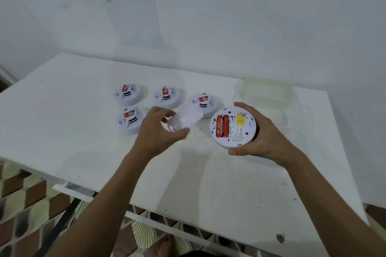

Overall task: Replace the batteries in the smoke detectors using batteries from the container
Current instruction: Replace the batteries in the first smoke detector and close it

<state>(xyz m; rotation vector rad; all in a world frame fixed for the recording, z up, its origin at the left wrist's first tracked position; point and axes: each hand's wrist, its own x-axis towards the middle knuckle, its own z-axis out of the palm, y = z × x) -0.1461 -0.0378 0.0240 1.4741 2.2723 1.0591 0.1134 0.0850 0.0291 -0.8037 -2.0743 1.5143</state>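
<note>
My right hand (265, 137) grips a white smoke detector (234, 127) turned back side up, above the table. Two red batteries (222, 126) sit in its open compartment, beside a yellow label. My left hand (155, 131) holds the detector's white back cover (186, 120), blurred, just left of it. Several other white smoke detectors with red stickers rest face up on the table: one at the far left (127, 94), one in the middle back (166, 97), one near the cover (205, 104) and one at the front left (130, 120).
A clear plastic container with a green-tinted lid (266, 91) stands at the back right of the white table (62, 115). Another clear container (296, 129) lies behind my right hand. A printed sheet (129, 4) hangs on the wall. Patterned floor shows below the table's front edge.
</note>
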